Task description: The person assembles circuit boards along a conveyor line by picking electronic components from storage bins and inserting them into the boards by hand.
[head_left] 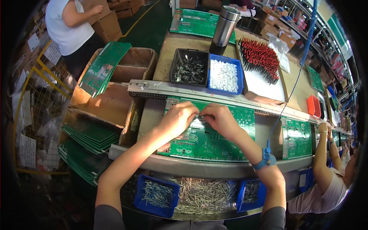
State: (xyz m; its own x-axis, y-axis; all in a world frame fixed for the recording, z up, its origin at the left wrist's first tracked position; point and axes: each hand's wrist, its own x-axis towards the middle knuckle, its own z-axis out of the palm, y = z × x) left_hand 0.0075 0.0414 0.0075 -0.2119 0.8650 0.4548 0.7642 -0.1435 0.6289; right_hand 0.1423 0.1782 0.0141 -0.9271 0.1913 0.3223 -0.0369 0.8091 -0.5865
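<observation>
A large green circuit board (214,140) lies on the rails in front of me. Over its upper part my left hand (183,116) and my right hand (217,117) nearly meet, fingertips pinched together. Between them is a small part, too small to name. A blue wrist strap (265,158) with a coiled cord circles my right wrist. Just beyond the board stand a black tray (179,78) of small dark parts and a blue tray (238,91) of white connectors. Closer to me, a blue bin (138,197) and a heap of thin-leaded components (205,193) sit below the rail.
Cardboard boxes (126,119) with green boards (105,67) stand left. A steel flask (225,28) rises behind the trays, beside red-topped components (260,57). Another board (297,136) sits on the line at right, near a co-worker's arm (322,149). A person in white (61,27) stands far left.
</observation>
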